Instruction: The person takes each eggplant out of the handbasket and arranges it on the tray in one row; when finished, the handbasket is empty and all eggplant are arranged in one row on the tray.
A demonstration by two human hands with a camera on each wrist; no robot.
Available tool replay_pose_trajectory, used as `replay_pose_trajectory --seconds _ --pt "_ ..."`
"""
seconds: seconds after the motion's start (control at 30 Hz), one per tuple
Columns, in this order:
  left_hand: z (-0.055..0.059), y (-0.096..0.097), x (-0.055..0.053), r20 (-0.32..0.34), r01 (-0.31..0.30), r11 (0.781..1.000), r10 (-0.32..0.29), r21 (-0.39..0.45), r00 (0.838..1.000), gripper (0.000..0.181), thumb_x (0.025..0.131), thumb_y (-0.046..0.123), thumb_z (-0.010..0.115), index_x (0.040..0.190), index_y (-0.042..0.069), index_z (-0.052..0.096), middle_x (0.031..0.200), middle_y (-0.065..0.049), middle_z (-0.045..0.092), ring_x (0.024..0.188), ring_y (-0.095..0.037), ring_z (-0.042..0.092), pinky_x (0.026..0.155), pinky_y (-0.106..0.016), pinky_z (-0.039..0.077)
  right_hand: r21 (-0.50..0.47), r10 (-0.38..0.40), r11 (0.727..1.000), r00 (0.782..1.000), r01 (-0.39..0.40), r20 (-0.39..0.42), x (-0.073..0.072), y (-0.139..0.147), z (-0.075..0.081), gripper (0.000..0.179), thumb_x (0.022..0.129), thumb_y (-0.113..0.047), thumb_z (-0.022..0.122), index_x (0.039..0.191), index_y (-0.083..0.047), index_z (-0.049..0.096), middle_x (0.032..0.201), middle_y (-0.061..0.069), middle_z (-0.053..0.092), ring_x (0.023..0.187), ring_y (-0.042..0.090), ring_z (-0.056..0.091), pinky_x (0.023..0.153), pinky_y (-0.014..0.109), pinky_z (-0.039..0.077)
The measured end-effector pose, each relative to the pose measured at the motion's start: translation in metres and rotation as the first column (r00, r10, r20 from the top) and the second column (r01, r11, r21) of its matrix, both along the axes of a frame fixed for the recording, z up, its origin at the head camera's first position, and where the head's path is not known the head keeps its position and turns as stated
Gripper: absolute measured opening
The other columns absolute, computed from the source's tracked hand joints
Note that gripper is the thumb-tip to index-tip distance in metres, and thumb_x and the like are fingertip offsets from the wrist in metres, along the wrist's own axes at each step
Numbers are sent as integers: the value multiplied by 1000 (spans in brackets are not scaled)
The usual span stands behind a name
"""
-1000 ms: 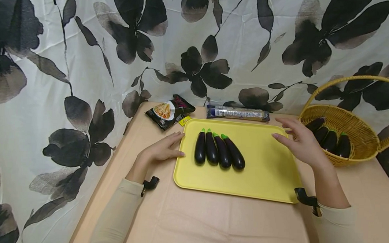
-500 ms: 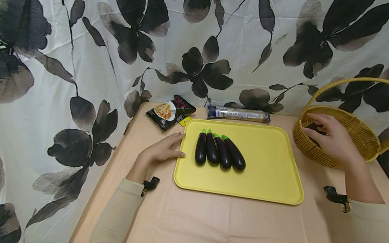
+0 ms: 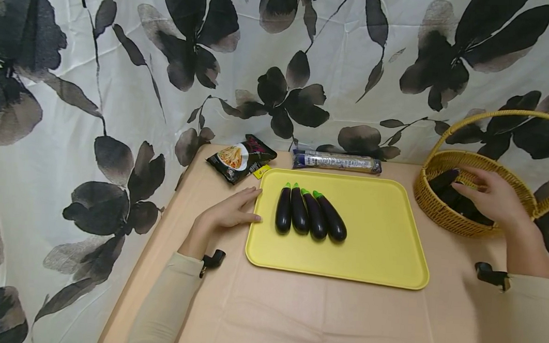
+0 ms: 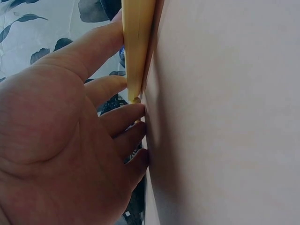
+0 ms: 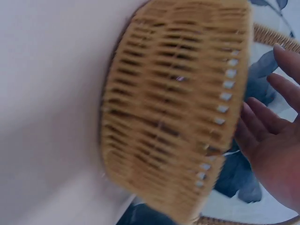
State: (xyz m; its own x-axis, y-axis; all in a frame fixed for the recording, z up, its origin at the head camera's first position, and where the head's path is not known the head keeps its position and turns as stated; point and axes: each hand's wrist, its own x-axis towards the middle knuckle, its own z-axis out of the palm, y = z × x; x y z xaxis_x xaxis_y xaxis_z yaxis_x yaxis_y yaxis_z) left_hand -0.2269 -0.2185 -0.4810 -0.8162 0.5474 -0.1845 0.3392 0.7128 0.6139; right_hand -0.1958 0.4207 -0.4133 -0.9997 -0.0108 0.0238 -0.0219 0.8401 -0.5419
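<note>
Yellow rectangular tray point(image 3: 383, 234): touching its edge with relaxed left hand point(image 3: 229, 208), likely steadying it under four glossy purple-black eggplants point(image 3: 316, 220); holding right hand point(image 3: 499, 196) loosely spread over more eggplants point(image 3: 441, 182) in golden wicker basket point(image 3: 434, 212).

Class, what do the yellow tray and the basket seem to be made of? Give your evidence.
Yellow tray: probably plastic, smooth and satin, with even colour and a rounded, raised rim.
Basket: woven wicker or a plastic imitation, slightly glossy, with interlaced strands and small gaps showing.

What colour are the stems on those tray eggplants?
The stems are bright green, seen best in the head view.
</note>
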Motion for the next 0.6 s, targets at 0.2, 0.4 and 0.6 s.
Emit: replay_pose_trajectory --seconds 0.2,0.4,0.6 --pt "0 0 0 2 -1 1000 1 5 1000 87 98 43 72 166 12 26 174 -13 18 163 -31 11 133 -49 13 12 -21 1000 999 20 44 3 17 -12 76 108 -47 49 163 0 26 156 43 30 133 68 30 96 83 32" --pt "1 0 0 4 -3 1000 3 7 1000 87 98 42 72 166 12 27 174 -13 18 163 -30 12 133 -49 13 64 -40 997 995 34 89 5 33 -21 74 110 -45 46 160 6 27 154 47 26 129 71 30 96 84 30" --pt "1 0 1 2 -3 1000 3 4 1000 87 98 43 72 166 12 27 174 -13 18 163 -30 11 133 -48 13 93 -56 995 985 41 162 6 43 -25 78 109 -48 45 159 8 25 154 50 19 131 73 22 98 85 26"
